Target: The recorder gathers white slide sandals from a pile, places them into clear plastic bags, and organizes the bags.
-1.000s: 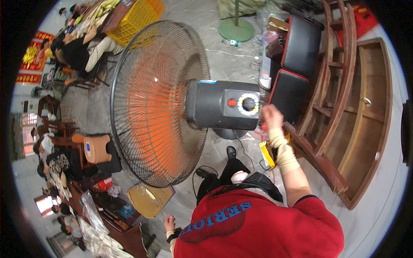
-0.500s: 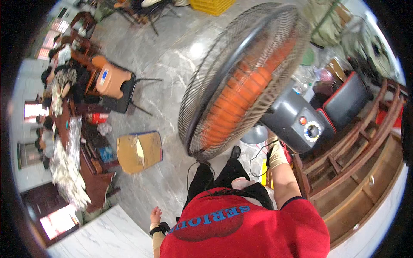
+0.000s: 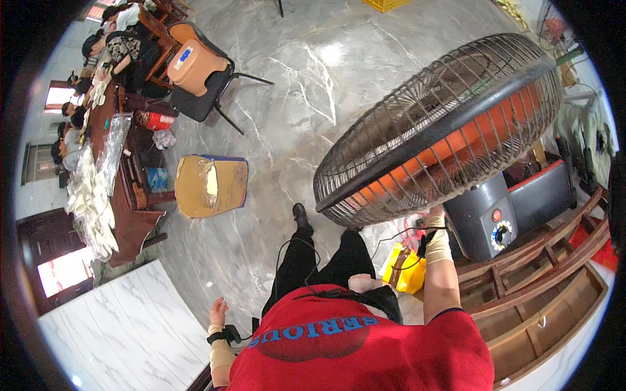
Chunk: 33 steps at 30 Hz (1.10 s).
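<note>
A large fan with a dark wire cage (image 3: 443,124) and orange blades fills the right side. Behind the cage is its grey motor housing (image 3: 479,218), with a red button and a round dial (image 3: 501,233). My right hand (image 3: 435,214) reaches up to the underside of the fan where cage meets housing. The cage rim hides its fingers, and the wrist below is wrapped in tan cloth. My left hand (image 3: 218,310) hangs low at my side, fingers apart and holding nothing. It wears a wrist strap with a black cable. I stand in a red shirt and dark trousers.
A yellow bag (image 3: 407,270) lies on the marble floor by my right leg. An open cardboard box (image 3: 212,186) stands to the left, and beyond it a chair (image 3: 195,65). People sit at a long dark table (image 3: 127,195). A wooden bench frame (image 3: 541,287) is at right.
The view has swung left and down, so the fan now sits at the upper right and more floor shows. My right hand stays up at the fan. My left hand still hangs down.
</note>
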Motion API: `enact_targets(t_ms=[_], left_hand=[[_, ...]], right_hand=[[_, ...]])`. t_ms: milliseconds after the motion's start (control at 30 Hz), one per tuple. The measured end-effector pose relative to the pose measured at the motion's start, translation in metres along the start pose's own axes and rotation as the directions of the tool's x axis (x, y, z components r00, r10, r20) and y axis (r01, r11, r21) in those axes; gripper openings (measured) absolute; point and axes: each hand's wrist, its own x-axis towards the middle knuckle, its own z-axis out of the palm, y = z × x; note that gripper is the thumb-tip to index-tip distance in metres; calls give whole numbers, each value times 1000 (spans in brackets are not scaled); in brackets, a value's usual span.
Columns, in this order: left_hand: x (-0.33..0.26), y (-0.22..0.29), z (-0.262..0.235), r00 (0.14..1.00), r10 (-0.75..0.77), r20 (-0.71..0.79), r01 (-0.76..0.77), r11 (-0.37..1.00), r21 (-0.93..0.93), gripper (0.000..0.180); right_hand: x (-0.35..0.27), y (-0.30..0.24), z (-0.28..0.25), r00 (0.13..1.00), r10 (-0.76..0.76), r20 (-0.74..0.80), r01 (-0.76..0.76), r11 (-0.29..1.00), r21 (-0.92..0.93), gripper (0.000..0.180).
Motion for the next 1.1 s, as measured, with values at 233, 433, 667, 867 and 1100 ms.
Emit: enact_targets(t_ms=[233,433,667,867,1100], left_hand=[[1,0,-9,997,78,-26,-75,994,81,39],[7,5,-5,991,133,14,-133,987,92,40],[9,-11,-3,988,155,16,-156,984,85,39],[-1,-1,6,991,130,12,-131,979,158,40],[12,-14,11,982,187,-35,-176,962,211,40]], right_hand=[[-64,-48,-15,980,191,-60,-188,981,43,61],[-33,-66,9,937,322,-133,-316,946,66,57],[-90,-109,-16,878,447,-171,-435,895,104,52],[-8,-131,6,833,529,-160,-507,847,160,49],[26,-177,-9,828,560,-10,-536,798,275,46]])
